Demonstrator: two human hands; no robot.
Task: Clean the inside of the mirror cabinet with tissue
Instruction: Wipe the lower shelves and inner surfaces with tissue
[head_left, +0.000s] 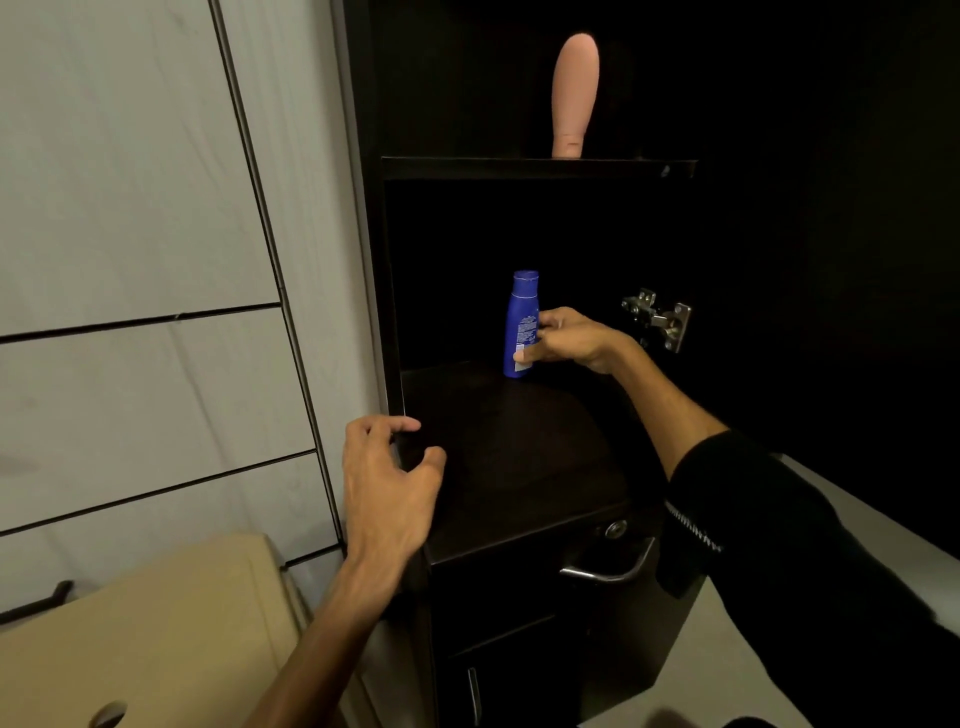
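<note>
The dark cabinet (395, 291) stands open in front of me, with a bare lower shelf (509, 447) and an upper shelf (535, 167). A blue bottle (521, 322) stands upright at the back of the lower shelf. My right hand (571, 340) grips the bottle from its right side, thumb across its lower front. My left hand (387, 483) hovers at the front left corner of the lower shelf, fingers loosely curled, holding nothing. No tissue is in view.
A pink tube (574, 96) stands on the upper shelf. A metal hinge (657, 318) sits on the cabinet's right wall. Below the shelf are a drawer with a metal handle (608, 569) and a lock (615, 528). A cardboard box (156, 639) lies at lower left beside the tiled wall (130, 208).
</note>
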